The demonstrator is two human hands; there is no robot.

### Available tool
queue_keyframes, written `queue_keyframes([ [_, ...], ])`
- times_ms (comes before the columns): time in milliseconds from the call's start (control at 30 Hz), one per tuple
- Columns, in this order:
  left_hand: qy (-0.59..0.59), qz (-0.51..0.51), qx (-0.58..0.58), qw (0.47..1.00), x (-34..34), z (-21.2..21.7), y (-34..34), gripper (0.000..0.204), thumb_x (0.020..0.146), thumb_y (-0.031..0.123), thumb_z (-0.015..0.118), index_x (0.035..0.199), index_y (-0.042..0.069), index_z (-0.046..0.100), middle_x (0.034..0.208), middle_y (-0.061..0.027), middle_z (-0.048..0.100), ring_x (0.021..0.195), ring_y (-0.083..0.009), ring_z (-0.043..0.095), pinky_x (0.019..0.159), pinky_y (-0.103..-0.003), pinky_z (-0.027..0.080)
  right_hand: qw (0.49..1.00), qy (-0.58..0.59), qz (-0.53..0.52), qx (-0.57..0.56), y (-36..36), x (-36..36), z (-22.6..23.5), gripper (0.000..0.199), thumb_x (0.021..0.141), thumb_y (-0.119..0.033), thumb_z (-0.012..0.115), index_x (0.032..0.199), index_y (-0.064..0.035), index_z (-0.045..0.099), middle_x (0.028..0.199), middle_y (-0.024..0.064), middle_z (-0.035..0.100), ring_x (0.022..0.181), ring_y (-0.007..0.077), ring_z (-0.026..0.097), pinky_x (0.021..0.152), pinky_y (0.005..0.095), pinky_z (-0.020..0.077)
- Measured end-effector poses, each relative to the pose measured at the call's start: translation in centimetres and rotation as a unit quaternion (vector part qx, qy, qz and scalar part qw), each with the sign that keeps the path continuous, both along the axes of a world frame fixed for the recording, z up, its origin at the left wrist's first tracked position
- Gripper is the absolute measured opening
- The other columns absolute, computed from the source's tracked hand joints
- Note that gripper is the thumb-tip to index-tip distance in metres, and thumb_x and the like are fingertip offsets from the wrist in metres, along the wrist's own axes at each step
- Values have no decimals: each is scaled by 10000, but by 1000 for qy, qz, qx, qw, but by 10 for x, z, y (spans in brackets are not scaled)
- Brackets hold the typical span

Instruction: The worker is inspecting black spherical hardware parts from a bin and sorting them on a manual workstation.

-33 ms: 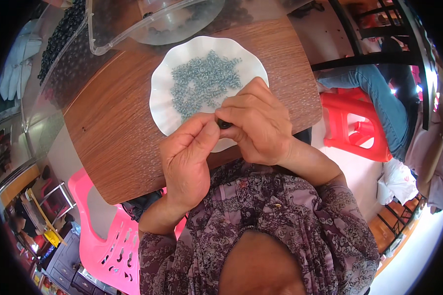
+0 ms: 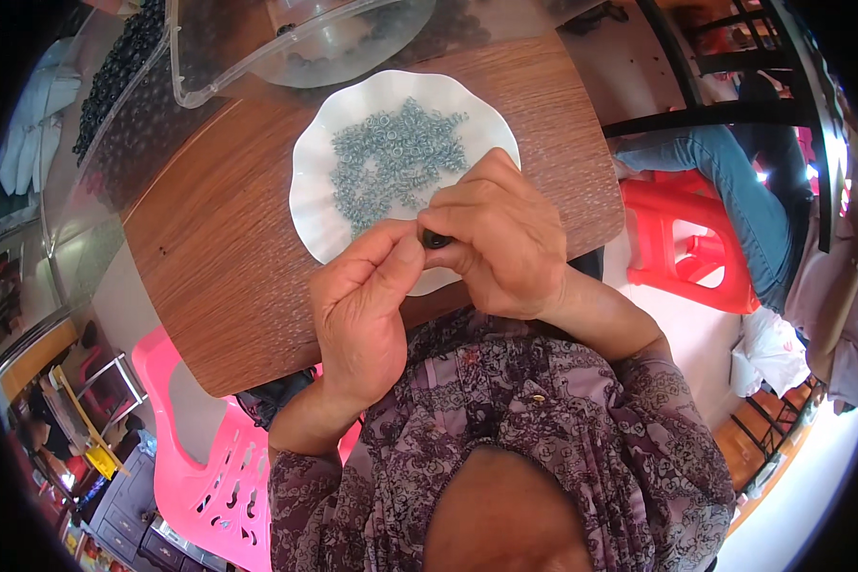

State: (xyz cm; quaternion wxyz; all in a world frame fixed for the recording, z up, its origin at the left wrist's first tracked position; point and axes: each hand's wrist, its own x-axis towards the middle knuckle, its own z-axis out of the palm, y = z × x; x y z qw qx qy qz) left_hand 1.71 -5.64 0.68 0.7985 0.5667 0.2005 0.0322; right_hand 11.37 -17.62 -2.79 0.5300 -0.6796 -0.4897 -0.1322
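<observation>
Gripping 1 small, glossy, dark round piece (image 2: pixel 437 241): right hand (image 2: pixel 507 246), thumb and forefinger closed on it, above the near part of 1 white plate (image 2: pixel 313 186). Left hand (image 2: pixel 362 319): thumb and forefinger pressed together, tips meeting the right fingertips just beside the dark piece; whether anything sits between them cannot be told. Surface: 1 brown wood-grain table (image 2: pixel 238 248), curved at its edges, bearing the plate, which has a scalloped rim and holds a spread of small, translucent, grey-green rings (image 2: pixel 391 153). Room: 1 pink plastic chair (image 2: pixel 176 467), lower left; 1 red plastic stool (image 2: pixel 650 234), right, with a seated person's blue-jeaned leg (image 2: pixel 734 181); 1 white plastic bag (image 2: pixel 772 348) near it. Upper left: 1 clear plastic container (image 2: pixel 194 97) with many dark round pieces (image 2: pixel 124 71). Obstructing: both hands, hiding the plate's near right part; 1 purple patterned garment (image 2: pixel 505 400), filling the lower middle.
</observation>
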Motion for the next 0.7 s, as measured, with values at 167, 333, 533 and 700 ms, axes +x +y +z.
queue_keyframes([
  [167,9,-8,-23,1000,0,-6,3,237,926,147,519,979,-66,607,882,-29,599,839,-74,508,766,-198,384,999,32,11,11,-1,3,-7,298,645,-152,750,841,17,602,745,102,612,614,230,536,556,312,406],
  [333,1,30,-88,996,0,-6,1,247,926,134,506,1023,-74,599,938,-62,612,890,-104,530,831,-236,388,998,53,11,15,1,1,-11,308,640,-142,757,850,13,594,742,96,615,608,223,536,558,305,401],
  [533,-2,26,-122,992,1,-12,5,248,921,132,520,1035,-76,595,958,-76,615,909,-113,539,843,-249,394,1000,23,-1,6,5,1,-12,348,545,-61,747,834,7,566,716,93,559,620,256,502,556,355,369],
  [700,5,45,-105,993,1,-11,4,229,911,112,530,1027,-74,598,952,-70,617,890,-108,544,827,-241,399,1000,21,-12,-4,4,-3,-12,365,600,-67,761,908,21,584,789,112,613,639,254,543,579,328,416],
])
